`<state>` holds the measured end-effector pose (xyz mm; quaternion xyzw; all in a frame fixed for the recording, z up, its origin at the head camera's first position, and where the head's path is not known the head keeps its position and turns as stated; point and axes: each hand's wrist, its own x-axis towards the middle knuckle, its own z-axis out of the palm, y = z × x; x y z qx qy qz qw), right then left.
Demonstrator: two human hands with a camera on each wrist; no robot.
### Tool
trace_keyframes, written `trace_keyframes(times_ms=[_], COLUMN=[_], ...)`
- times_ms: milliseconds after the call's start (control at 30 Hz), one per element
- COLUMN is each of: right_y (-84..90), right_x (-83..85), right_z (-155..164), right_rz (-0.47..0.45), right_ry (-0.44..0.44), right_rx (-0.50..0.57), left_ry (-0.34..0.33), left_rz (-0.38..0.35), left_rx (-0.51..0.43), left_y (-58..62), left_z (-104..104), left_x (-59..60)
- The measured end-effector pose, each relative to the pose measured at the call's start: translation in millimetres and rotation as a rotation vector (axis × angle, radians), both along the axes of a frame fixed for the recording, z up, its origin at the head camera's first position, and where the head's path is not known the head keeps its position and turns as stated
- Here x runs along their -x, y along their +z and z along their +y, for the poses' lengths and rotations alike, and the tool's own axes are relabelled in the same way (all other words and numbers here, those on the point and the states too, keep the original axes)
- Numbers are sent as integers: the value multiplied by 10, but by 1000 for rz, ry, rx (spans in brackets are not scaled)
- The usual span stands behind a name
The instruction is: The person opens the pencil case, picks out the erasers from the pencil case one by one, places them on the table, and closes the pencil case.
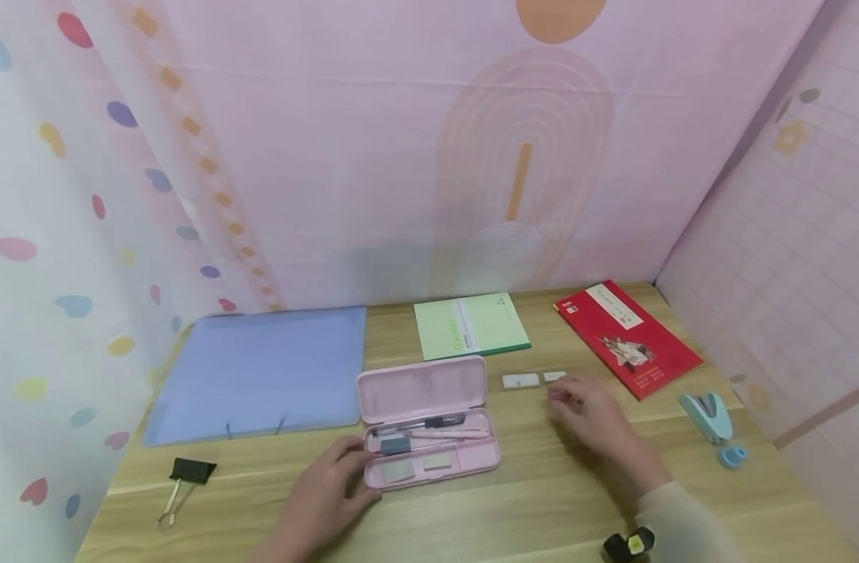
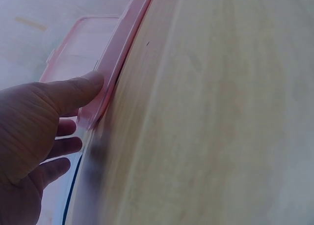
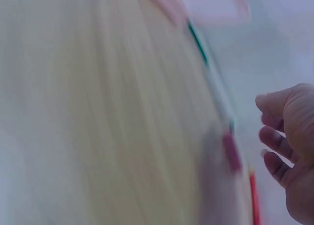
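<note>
An open pink pencil case [image 1: 425, 426] lies at the middle of the wooden table [image 1: 542, 500], lid tipped back. Pens [image 1: 429, 424] and a small grey-blue piece [image 1: 395, 446] lie inside. My left hand [image 1: 352, 457] rests at the case's front left corner. In the left wrist view its straight thumb [image 2: 83, 87] presses the pink case rim [image 2: 115, 72], and the other fingers are loose. My right hand [image 1: 563, 399] hovers, blurred, just in front of two small white erasers [image 1: 520, 381] to the right of the case. Its fingers [image 3: 272, 139] are loosely curled and hold nothing.
A blue folder [image 1: 260, 371] lies at the back left, with a green notebook [image 1: 469, 324] and a red booklet [image 1: 628, 338] at the back. A teal stapler [image 1: 710, 414] sits at the right and a black binder clip [image 1: 192, 470] at the front left. Pink fabric walls enclose the table.
</note>
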<state>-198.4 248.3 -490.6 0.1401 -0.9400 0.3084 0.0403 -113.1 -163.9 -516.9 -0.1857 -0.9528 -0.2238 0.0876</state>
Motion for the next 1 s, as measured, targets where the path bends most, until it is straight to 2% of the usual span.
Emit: trace_keyframes(times_ms=[200,367,467,600,800,1000], right_y=[99,54,-22,-102,-138,-150], right_x=[-200,-217,-179,-136,-116,-123], right_z=[-701,-1347,-1637,-1846,-1918,-1933], right_rz=[42,113,161,190,202,149], right_ry=[273,463,507,536,580,598], right_rx=[-33,-110,-168,-189,-202,-171], left_ry=[27,19,1,-24,-22,-3], left_rz=[-20,-16,-2,29,39,15], left_rx=[6,13,2,-17,-23,-34], left_y=[9,4,2,-2,-22,-29], left_z=[-30,-38,-34,-6,2,-24], left_x=[-12,-4,1,13,16,13])
